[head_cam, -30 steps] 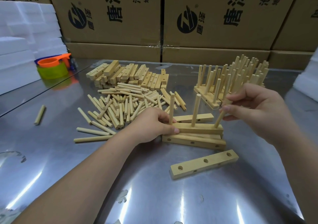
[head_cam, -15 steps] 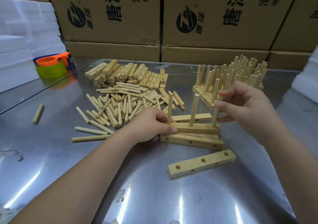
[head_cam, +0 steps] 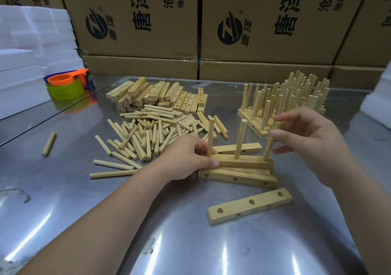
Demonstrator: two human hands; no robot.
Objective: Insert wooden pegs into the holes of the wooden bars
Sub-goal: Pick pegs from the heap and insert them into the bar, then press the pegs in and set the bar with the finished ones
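Three upright pegs [head_cam: 239,140] in stacked bar [head_cam: 245,162]

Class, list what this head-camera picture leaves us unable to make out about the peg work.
- Top of the third peg: head view, hidden by the right hand pinching it.
- Left end of the bar: head view, under the left hand gripping it.
- Peg count in the finished bars: head view, too crowded.
- Box print: head view, cut by top edge.
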